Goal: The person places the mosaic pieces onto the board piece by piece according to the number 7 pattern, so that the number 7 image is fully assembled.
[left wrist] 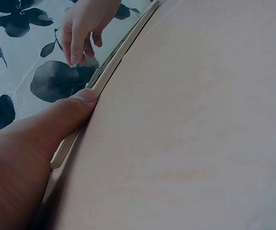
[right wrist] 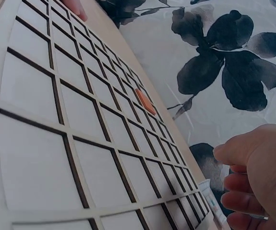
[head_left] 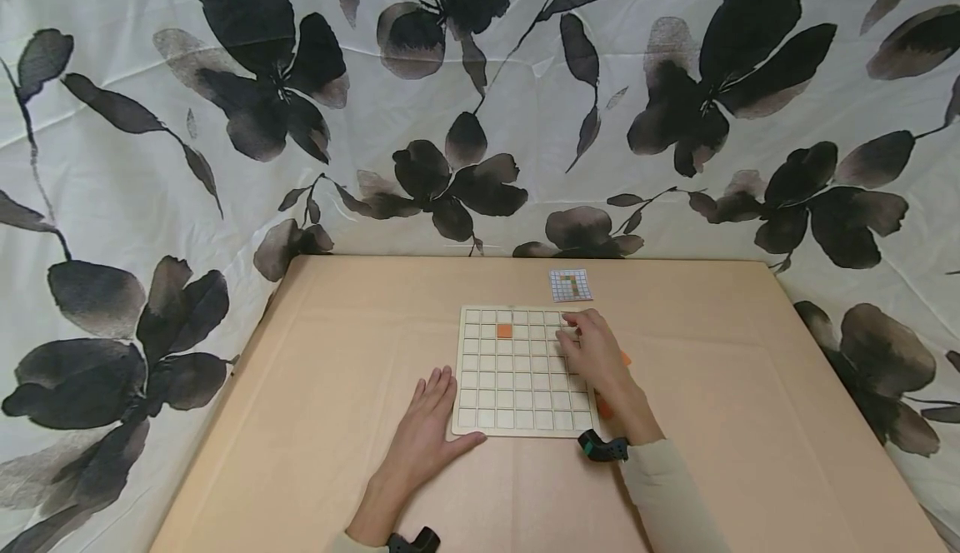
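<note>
A pale wooden grid board (head_left: 517, 381) with white square cells lies on the table. One orange square tile (head_left: 505, 331) sits in a cell of its second row from the back. My left hand (head_left: 427, 424) lies spread at the board's left side, its thumb (left wrist: 75, 108) touching the edge near the front corner. Above the board's back right part is my right hand (head_left: 596, 353), fingers loosely bent; in the right wrist view I see nothing between the thumb and fingers. More orange pieces (head_left: 604, 407) lie right of the board, partly hidden by the right hand and wrist.
A small card (head_left: 571, 285) with a coloured grid pattern lies behind the board, near the table's back edge. The table (head_left: 337, 328) is light brown. Behind and around it hangs white cloth (head_left: 562, 178) printed with dark flowers.
</note>
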